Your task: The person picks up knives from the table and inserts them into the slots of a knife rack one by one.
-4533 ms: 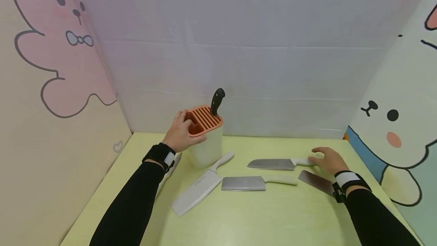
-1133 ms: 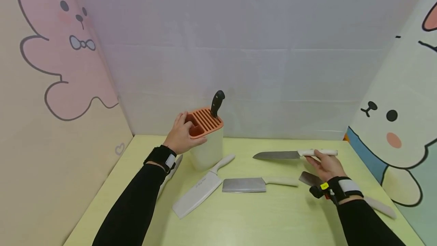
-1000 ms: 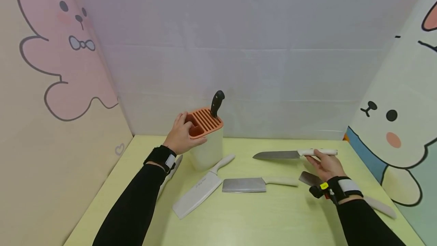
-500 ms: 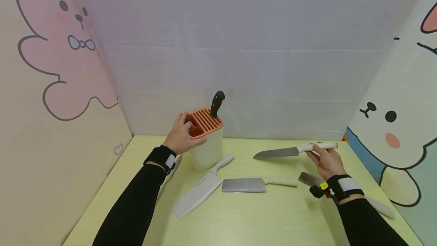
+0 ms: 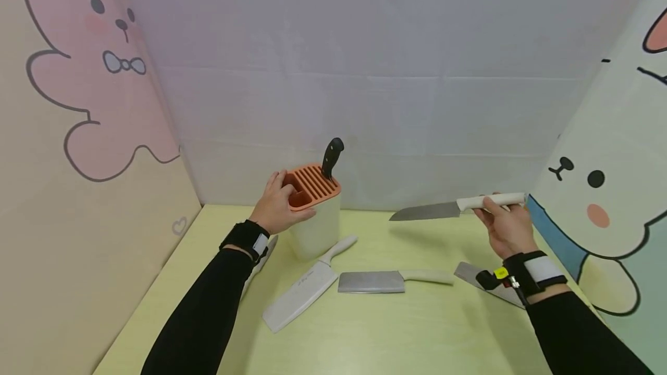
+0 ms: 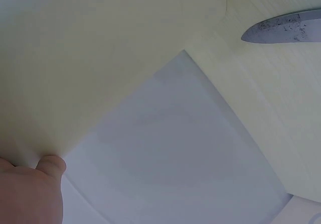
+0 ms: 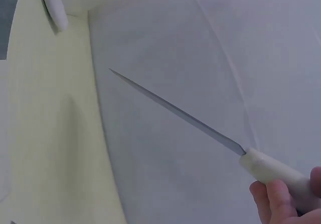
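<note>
The fingers [image 7: 280,199] of the right hand [image 5: 509,230] grasp the handle of a white-handled knife [image 5: 429,212], raised clear of the desk [image 5: 396,328] with its blade pointing left, while those of the left hand [image 5: 278,207] clasp the rim of an orange-topped knife holder [image 5: 320,227] standing upright on the desk. A black-handled knife [image 5: 332,156] is seated in the holder's slotted top. On the desk lie a large cleaver [image 5: 302,297] with its handle just beside the holder, a smaller cleaver [image 5: 372,282] to its right, a broad blade [image 5: 468,274] partly hidden by the right wrist, and another knife [image 5: 267,252] partly covered by the left arm.
</note>
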Motion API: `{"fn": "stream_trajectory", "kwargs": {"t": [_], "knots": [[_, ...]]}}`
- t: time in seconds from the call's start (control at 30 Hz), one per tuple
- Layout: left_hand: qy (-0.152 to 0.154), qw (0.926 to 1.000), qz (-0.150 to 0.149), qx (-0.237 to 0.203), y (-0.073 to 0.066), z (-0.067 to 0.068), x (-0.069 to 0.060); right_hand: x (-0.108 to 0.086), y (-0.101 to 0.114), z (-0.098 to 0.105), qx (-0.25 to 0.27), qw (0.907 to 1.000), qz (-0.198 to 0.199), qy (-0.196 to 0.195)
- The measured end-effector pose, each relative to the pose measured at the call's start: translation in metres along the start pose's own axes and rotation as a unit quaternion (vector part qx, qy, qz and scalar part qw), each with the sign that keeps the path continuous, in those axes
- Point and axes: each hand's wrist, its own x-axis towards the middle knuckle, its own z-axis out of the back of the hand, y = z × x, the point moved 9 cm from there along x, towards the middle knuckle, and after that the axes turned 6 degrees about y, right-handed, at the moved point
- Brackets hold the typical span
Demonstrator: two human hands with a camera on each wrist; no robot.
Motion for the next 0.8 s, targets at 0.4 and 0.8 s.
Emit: {"fn": "stream_trajectory", "kwargs": {"t": [0.4,0.8], "knots": [[-0.001,1.0000,-0.001,-0.004,0.000,0.000,0.000,-0.003,0.061,-0.071,-0.081,0.9917,0.066,0.074],[0.001,1.0000,-0.001,-0.004,0.001,-0.001,-0.001,-0.015,0.092,-0.122,-0.133,0.9779,0.110,0.118]]}}
